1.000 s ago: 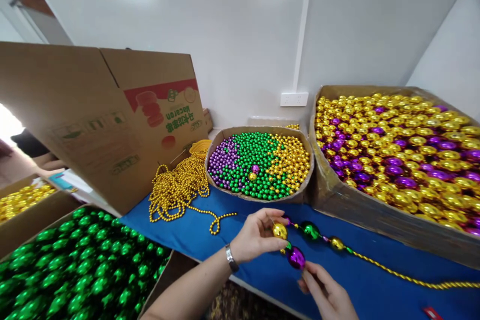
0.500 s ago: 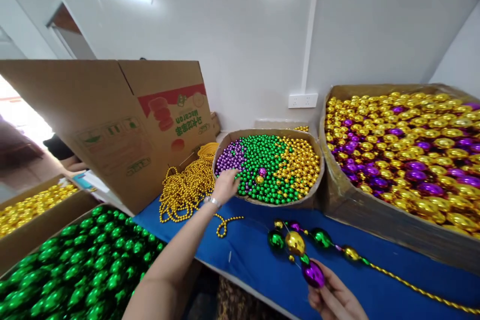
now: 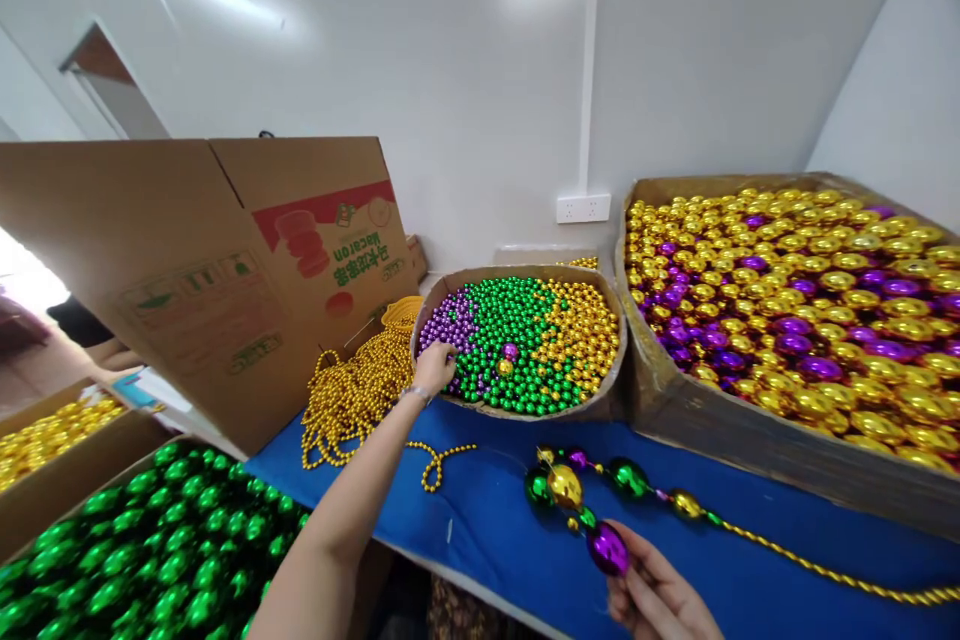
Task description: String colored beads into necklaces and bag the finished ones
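My left hand (image 3: 435, 369) reaches to the near left rim of a cardboard box (image 3: 517, 412) of small round beads. Its fingers are curled together at the purple beads (image 3: 448, 320); what is between them, if anything, is hidden. Beside the purple ones lie green beads (image 3: 501, 315) and gold beads (image 3: 589, 315). My right hand (image 3: 660, 588) pinches a large shiny purple bead (image 3: 607, 548) on a beaded strand. Gold bead (image 3: 564, 486) and green bead (image 3: 537, 486) hang next to it on the strand, which runs right into a twisted gold chain (image 3: 802, 556) on the blue cloth.
A large box (image 3: 697, 410) of gold and purple beads stands right. Gold bead strings (image 3: 352, 398) are heaped left of the small-bead box, before an upright carton (image 3: 315, 260). Large green beads (image 3: 150, 540) fill a box at lower left. A short gold string (image 3: 433, 465) lies on the cloth (image 3: 487, 520).
The view has shifted slightly right. My left hand remains at the purple beads, its fingers now drawn together. My right hand keeps its hold on the purple bead.
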Available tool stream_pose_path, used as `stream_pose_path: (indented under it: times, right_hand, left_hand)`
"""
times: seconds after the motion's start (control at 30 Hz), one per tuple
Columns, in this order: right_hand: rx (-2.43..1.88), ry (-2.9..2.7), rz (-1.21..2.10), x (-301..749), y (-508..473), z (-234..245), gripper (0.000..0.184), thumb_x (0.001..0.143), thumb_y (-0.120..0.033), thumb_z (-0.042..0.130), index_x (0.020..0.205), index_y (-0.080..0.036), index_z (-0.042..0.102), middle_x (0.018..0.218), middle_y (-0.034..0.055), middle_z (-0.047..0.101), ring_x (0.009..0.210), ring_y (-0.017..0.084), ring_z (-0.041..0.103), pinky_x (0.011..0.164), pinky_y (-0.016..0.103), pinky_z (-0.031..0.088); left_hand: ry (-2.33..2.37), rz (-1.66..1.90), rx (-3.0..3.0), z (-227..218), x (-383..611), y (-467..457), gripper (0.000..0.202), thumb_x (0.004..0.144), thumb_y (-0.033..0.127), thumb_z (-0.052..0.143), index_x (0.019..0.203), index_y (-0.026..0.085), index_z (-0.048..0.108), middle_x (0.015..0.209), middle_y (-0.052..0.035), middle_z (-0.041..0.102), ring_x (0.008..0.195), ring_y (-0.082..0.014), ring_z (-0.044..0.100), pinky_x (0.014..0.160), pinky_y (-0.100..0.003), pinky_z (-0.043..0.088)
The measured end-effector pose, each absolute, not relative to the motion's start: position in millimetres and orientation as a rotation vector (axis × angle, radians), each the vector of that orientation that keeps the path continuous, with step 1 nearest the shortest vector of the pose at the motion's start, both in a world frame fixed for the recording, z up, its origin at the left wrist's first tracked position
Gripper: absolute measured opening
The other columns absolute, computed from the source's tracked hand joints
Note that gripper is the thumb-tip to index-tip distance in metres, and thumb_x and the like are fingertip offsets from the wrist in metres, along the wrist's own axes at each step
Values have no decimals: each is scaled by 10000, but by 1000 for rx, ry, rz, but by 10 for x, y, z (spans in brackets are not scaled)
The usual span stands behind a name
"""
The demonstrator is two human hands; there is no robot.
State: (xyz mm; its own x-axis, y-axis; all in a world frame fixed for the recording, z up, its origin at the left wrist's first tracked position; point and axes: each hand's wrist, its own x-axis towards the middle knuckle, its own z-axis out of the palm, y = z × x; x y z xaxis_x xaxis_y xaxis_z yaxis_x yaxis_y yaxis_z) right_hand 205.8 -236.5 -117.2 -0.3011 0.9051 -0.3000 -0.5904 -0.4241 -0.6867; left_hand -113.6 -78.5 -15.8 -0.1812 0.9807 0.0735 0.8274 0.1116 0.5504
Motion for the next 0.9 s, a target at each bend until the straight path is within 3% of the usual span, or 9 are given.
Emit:
stream_pose_path:
  times: [0.13, 0.2, 0.3, 0.7, 0.83, 0.9]
  right_hand:
    - [-874, -571, 1849, 2073, -2388, -1116, 410, 594, -383, 814, 970, -275, 692, 762, 17, 661, 626, 127, 568, 580, 234, 486]
    - [-904, -580, 1817, 2089, -2406, -1076, 422, 604, -384, 808, 992, -273, 683, 784, 14, 658, 644, 125, 569, 604, 234, 490]
    - [-945, -611, 1781, 2123, -2432, -1025, 442, 621, -388, 797, 1026, -262, 671, 804, 14, 649, 655, 125, 567, 621, 235, 492]
    - [-1019, -732, 1683, 2148, -2460, -948, 437, 669, -405, 757, 1060, -236, 660, 753, 1, 620, 649, 125, 559, 622, 231, 488]
    - [-1126, -928, 1553, 2266, -2412, -1067, 425, 699, -442, 717, 1064, -231, 665, 731, 3, 634, 638, 139, 590, 622, 232, 502]
    - [-1209, -1070, 1444, 2339, -2359, -1166, 415, 706, -464, 696, 1054, -239, 672, 816, 22, 674, 676, 157, 631, 652, 233, 514]
  left_hand:
    - [1682, 1003, 1593, -350, -661, -1277, 327, 918, 306, 421, 1147, 126, 569, 1108, -132, 637, 903, -174, 646, 764, -280, 514]
    - [1254, 1237, 1224, -432, -427, -1501, 305, 853, 314, 553, 1079, 119, 614, 1082, -141, 649, 856, -173, 655, 742, -278, 513]
    - [874, 1320, 827, -477, -189, -1704, 282, 733, 273, 709, 968, 121, 671, 978, -119, 680, 767, -149, 653, 692, -248, 501]
    - [857, 1273, 919, -440, -62, -1822, 235, 710, 253, 732, 914, 139, 712, 910, -91, 697, 692, -109, 617, 668, -227, 477]
    - [979, 1189, 1188, -378, -103, -1834, 243, 740, 287, 702, 940, 149, 705, 902, -79, 699, 751, -125, 622, 710, -231, 480]
    - [1004, 1120, 1292, -382, -75, -1842, 275, 722, 281, 718, 962, 151, 687, 911, -75, 698, 793, -138, 625, 737, -240, 481]
